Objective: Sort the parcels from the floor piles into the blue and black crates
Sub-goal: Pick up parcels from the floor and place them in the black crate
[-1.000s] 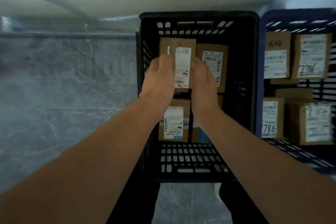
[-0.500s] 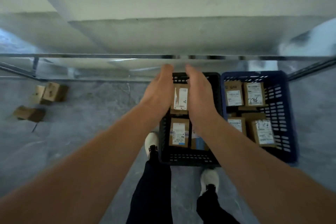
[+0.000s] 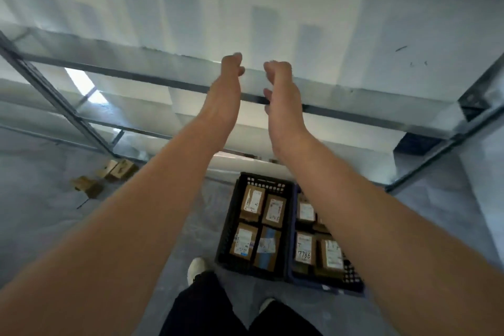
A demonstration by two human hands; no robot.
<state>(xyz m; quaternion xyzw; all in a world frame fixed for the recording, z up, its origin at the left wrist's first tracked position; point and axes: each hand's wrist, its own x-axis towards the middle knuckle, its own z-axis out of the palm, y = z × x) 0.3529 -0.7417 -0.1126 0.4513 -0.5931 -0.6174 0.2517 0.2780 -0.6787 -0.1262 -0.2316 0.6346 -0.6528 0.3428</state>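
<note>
The black crate (image 3: pixel 227 229) stands on the floor in front of my feet and holds several labelled cardboard parcels (image 3: pixel 253 202). Right beside it is the blue crate (image 3: pixel 353 279), also with several labelled parcels (image 3: pixel 304 249), partly hidden by my right forearm. My left hand (image 3: pixel 225 93) and my right hand (image 3: pixel 282 95) are raised high above the crates, side by side, fingers loosely curled and holding nothing. A few loose cardboard parcels (image 3: pixel 114 170) lie on the floor to the far left.
A metal shelving frame (image 3: pixel 354 113) with pale shelf boards runs across the view behind my hands, its uprights at left and right. Grey marbled floor (image 3: pixel 41 213) spreads around the crates. My dark trousers and white shoes (image 3: pixel 197 267) are at the bottom.
A parcel held between both hands was set into the black crate and let go. My hands have risen empty, and the view has pulled back and up from the crates.
</note>
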